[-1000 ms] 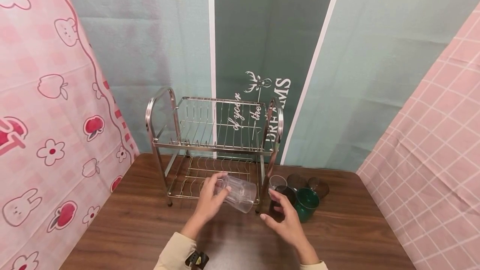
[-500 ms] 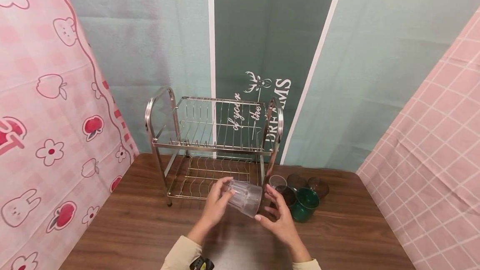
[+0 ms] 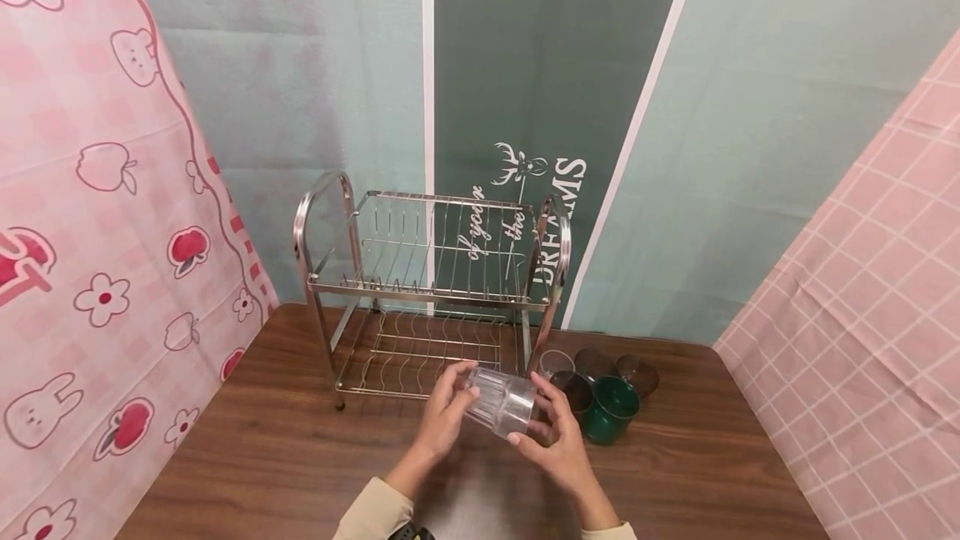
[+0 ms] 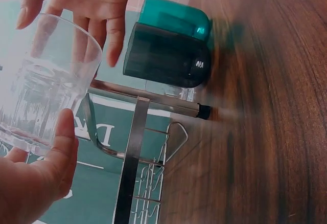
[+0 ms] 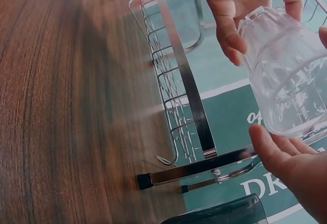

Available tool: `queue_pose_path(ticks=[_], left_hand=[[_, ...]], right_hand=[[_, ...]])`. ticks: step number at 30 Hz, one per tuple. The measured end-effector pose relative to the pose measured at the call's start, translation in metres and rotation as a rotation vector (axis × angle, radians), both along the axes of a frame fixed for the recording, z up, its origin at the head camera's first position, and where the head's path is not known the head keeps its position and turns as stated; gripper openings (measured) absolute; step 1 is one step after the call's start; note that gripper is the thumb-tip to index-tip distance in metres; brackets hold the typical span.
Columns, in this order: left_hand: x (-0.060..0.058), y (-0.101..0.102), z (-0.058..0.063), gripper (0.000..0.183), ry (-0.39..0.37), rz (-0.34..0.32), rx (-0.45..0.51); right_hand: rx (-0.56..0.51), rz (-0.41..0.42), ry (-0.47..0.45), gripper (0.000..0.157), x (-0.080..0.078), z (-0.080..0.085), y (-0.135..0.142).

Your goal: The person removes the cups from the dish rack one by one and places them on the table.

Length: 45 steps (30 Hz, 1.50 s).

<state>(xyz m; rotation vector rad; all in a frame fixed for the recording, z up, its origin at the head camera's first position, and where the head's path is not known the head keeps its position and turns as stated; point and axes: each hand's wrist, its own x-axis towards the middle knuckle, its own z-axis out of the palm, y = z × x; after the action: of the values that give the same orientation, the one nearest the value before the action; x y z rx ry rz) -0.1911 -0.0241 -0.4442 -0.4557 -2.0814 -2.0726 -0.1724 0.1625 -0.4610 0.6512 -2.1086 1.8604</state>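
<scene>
A clear ribbed tumbler (image 3: 501,401) is held on its side above the front of the table, its rim facing right. My left hand (image 3: 441,421) grips it around the base, with the thumb on the near side. At the rim is my right hand (image 3: 558,432), thumb and fingers spread around the mouth; in the left wrist view its fingers look loosely bent beyond the rim, and firm contact cannot be made out. Behind that hand stand a green cup (image 3: 613,408) and a dark cup (image 4: 166,56).
A two-tier metal dish rack (image 3: 427,298) stands at the back of the wooden table (image 3: 247,457). More clear and brownish glasses (image 3: 639,375) cluster to its right. Printed cloths hang behind and at both sides.
The left hand has brought the tumbler right and slightly nearer, away from the rack's lower tier. My right hand has come alongside its rim, and the gap between them has closed.
</scene>
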Motion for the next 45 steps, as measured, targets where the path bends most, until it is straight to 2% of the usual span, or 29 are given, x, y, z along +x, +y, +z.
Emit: queue_pose_path(ticks=[4,10,16,18,22,27,34,38,45], left_hand=[[0.000,0.000,0.000,0.035,-0.001,-0.023,0.018],[0.005,-0.005,0.007,0.036,0.033,-0.011,-0.089],[-0.008,-0.006,-0.020,0.035,0.078,0.002,-0.163],[-0.009,-0.005,-0.024,0.035,0.081,0.005,-0.183],[-0.007,-0.004,-0.027,0.034,0.122,0.013,-0.201],[-0.007,-0.002,-0.038,0.031,0.143,0.009,-0.251],[-0.008,0.008,-0.045,0.033,0.251,0.030,-0.431],[-0.007,0.014,-0.045,0.034,0.306,0.050,-0.552],[-0.009,0.023,-0.041,0.032,0.413,0.068,-0.698]], right_hand=[[-0.049,0.024,0.025,0.077,-0.006,-0.012,0.004],[-0.079,0.024,0.032,0.075,-0.006,-0.017,0.008],[-0.077,0.037,0.072,0.074,-0.005,-0.012,0.010],[-0.057,0.036,0.069,0.073,-0.003,-0.010,0.013],[0.015,0.009,0.025,0.074,0.002,-0.004,0.023],[0.125,-0.042,0.054,0.075,0.007,-0.002,0.037],[0.283,-0.140,0.016,0.073,0.016,0.001,0.055],[0.344,-0.183,-0.002,0.073,0.018,0.002,0.063],[0.455,-0.237,0.000,0.077,0.022,0.006,0.076]])
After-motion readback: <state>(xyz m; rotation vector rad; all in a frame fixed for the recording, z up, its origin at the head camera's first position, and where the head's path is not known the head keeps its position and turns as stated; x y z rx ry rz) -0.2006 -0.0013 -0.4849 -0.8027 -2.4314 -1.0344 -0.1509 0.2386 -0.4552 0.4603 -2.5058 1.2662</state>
